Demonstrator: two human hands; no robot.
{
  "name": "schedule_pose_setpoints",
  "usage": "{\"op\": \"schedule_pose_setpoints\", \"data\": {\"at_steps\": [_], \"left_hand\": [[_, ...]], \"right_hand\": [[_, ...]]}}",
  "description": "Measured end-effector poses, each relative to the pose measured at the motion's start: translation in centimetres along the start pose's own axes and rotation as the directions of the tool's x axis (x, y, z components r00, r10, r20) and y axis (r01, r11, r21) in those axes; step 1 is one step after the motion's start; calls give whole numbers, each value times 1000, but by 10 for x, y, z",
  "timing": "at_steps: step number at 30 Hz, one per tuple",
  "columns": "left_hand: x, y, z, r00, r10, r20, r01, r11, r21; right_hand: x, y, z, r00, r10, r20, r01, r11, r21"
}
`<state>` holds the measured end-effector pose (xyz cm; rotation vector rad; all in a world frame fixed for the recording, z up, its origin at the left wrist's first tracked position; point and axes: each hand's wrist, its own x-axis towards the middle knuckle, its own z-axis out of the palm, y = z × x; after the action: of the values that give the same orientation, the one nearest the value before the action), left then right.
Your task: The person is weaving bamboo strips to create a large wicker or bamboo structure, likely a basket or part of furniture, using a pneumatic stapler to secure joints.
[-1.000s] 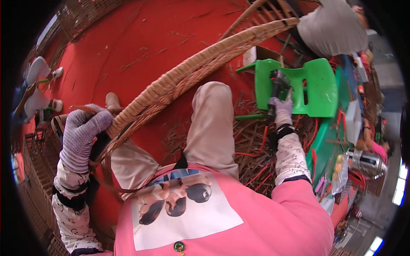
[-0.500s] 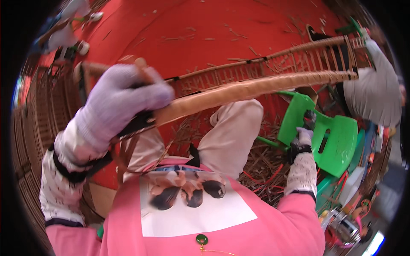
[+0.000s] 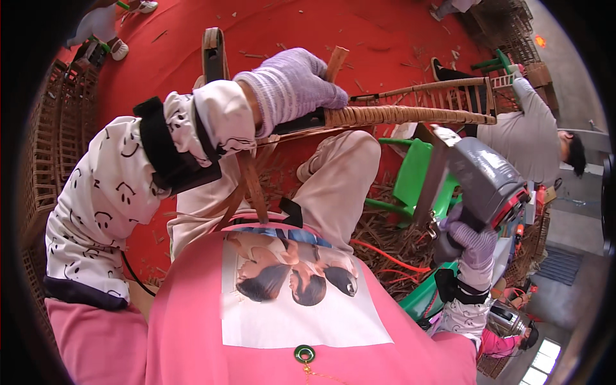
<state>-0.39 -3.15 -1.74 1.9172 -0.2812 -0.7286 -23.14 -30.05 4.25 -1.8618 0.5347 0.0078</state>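
A long wooden frame, with wrapped rattan along its near rail, lies slantwise above my lap. My left hand, in a lavender knit glove, is closed around the dark, unwrapped part of that rail, where the wrapping ends. A flat rattan strip stands up out of my left thumb and fingers. My right hand, gloved alike, is wrapped round the handle of a grey and black nail gun. The tool is held up at the right, apart from the frame, in front of the green chair.
A green plastic chair stands at my right, above scattered rattan scraps. A red air hose runs there. Woven rattan pieces are stacked at left. Another person sits beyond the frame's far end. Red sheeting covers the floor.
My right hand has lifted the nail gun up from the green chair's seat. My left hand has shifted right and away from me with the frame. The strip it holds stands more upright.
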Motion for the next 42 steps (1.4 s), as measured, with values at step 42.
{"op": "schedule_pose_setpoints", "data": {"at_steps": [42], "left_hand": [[-7, -7, 5, 986, 162, 51, -168, 969, 182]], "right_hand": [[-12, -94, 88, 964, -63, 258, 199, 816, -542]]}}
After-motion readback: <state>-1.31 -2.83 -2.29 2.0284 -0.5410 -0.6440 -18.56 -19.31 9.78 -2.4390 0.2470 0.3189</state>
